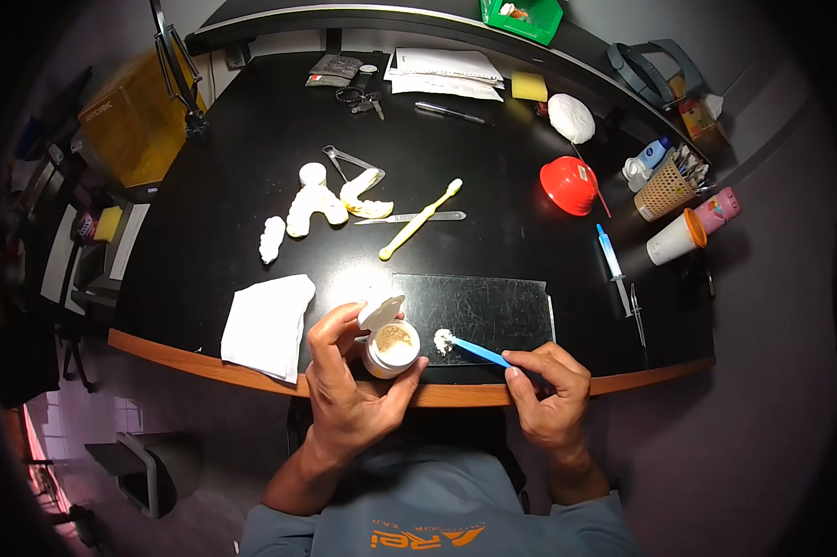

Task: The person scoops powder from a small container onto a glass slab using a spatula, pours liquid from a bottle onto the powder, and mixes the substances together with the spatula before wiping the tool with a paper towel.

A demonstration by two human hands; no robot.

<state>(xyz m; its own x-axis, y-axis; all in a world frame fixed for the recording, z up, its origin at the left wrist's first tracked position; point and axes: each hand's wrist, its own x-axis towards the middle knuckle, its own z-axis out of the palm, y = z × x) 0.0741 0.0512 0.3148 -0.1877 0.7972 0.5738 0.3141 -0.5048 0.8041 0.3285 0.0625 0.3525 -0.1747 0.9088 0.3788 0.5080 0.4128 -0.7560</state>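
Clamped between the thumb and fingers of the left hand (355,401) is a small white jar (387,369), held at the left end of a slab; the right hand (556,390) pinches a blue spatula (480,351), its handle end hidden by the palm. One black table (502,237) fills most of the view, smooth-topped with a wood-coloured front edge; the surroundings fade into dark corners. That one dark, scratched, rectangular slab (507,316) lies near the front, a corner hidden behind the jar. To the left is one folded white sheet (265,325), cloth or paper, hard to tell which. Farther back are one shiny red bowl (565,186) and two chalky, arch-shaped dental models (313,212) with yellowish patches. One yellow toothbrush (425,217) crosses a thin metal scalpel (451,216), covering part of it. The jar's single lid (379,313) stands flipped up above tan-and-white powder (396,342). At the spatula's tip sits one crumbly white clump (443,342); whether it rests on the slab is unclear.
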